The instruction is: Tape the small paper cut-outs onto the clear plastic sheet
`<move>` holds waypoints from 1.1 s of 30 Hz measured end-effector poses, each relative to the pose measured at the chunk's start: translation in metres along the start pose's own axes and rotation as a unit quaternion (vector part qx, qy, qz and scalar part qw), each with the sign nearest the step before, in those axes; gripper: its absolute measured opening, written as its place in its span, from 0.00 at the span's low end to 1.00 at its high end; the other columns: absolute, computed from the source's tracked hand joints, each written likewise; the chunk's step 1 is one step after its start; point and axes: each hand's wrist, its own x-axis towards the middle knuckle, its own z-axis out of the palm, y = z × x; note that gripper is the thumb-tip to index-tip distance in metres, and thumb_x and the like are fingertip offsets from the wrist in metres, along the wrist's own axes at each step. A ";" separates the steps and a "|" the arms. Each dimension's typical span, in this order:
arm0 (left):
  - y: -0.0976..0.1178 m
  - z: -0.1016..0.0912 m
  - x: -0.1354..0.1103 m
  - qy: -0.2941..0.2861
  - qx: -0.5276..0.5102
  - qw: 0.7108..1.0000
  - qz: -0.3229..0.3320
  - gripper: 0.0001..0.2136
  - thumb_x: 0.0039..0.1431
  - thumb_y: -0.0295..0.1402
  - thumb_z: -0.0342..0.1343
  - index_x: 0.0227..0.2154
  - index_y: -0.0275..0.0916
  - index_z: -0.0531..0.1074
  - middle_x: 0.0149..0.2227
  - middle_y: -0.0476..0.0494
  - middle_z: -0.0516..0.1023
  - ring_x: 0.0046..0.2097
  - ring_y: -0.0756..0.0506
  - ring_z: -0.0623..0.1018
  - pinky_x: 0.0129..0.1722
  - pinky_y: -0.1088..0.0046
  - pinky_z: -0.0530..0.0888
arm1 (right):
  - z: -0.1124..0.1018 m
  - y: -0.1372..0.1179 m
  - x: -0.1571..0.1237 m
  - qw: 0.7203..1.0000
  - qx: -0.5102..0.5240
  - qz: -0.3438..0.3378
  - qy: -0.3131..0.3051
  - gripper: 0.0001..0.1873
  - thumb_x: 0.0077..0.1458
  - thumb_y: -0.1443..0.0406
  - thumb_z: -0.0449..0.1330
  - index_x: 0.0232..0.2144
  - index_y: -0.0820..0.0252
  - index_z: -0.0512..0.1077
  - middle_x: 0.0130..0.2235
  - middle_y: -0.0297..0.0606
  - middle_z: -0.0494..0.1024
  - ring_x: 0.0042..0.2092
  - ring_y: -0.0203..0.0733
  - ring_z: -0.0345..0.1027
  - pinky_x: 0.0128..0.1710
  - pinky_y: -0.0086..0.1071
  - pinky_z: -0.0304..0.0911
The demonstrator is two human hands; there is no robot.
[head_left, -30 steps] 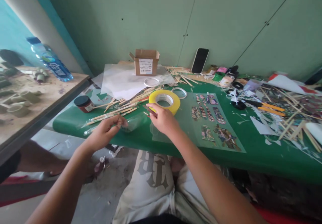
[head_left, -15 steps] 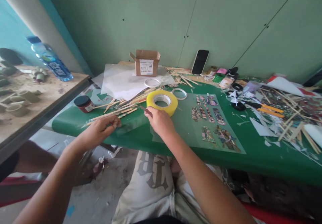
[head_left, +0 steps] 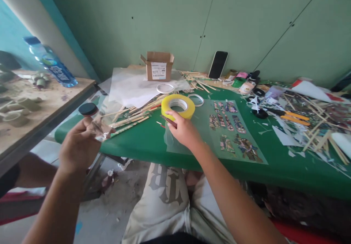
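Observation:
My left hand (head_left: 80, 145) is over the table's left end, its fingers closed on a crumpled piece of clear tape (head_left: 104, 133). Just beyond it is a dark-lidded jar (head_left: 88, 109), partly hidden. My right hand (head_left: 185, 129) grips a small, thin brownish blade (head_left: 168, 121), only part of which shows. Its fingers rest against the near side of a big yellow-rimmed roll of tape (head_left: 189, 109), which lies flat on the green tabletop. Between my hands are thin wooden sticks (head_left: 131, 121). Right of my right hand lies a clear sheet with patterned cut-out pieces (head_left: 227, 123).
An open cardboard box (head_left: 159, 70) stands at the back on white paper (head_left: 128, 87). A phone (head_left: 218, 65) leans against the wall. Orange-handled pliers (head_left: 294, 118), paper scraps and sticks crowd the right side. A water bottle (head_left: 56, 67) stands on the side table (head_left: 68, 94).
My left hand has moved left and nearer to me with the clear tape, away from the roll. My right hand has shifted slightly right, still holding the blade at the roll.

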 end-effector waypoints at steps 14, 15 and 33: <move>-0.018 0.035 -0.011 -0.009 -0.026 1.000 0.014 0.07 0.40 0.33 0.58 0.18 0.37 0.66 0.27 0.45 0.73 0.33 0.44 0.76 0.39 0.63 0.76 | -0.014 0.017 -0.031 0.970 -0.229 0.074 0.016 0.13 0.65 0.64 0.49 0.39 0.57 0.73 0.37 0.39 0.81 0.32 0.39 0.72 0.26 0.32 0.48; -0.018 0.036 -0.012 -0.005 -0.022 1.000 0.012 0.07 0.40 0.33 0.58 0.17 0.37 0.66 0.27 0.45 0.73 0.34 0.44 0.76 0.39 0.62 0.76 | -0.014 0.017 -0.030 0.971 -0.228 0.071 0.017 0.13 0.65 0.64 0.49 0.39 0.57 0.73 0.38 0.39 0.80 0.32 0.39 0.72 0.26 0.32 0.48; -0.038 0.044 -0.025 -0.102 0.033 0.993 -0.046 0.07 0.48 0.33 0.60 0.22 0.38 0.68 0.37 0.43 0.78 0.41 0.41 0.78 0.43 0.63 0.75 | 0.012 0.034 -0.020 0.977 -0.157 0.010 0.143 0.03 0.60 0.65 0.58 0.35 0.59 0.68 0.35 0.40 0.77 0.40 0.45 0.66 0.39 0.34 0.54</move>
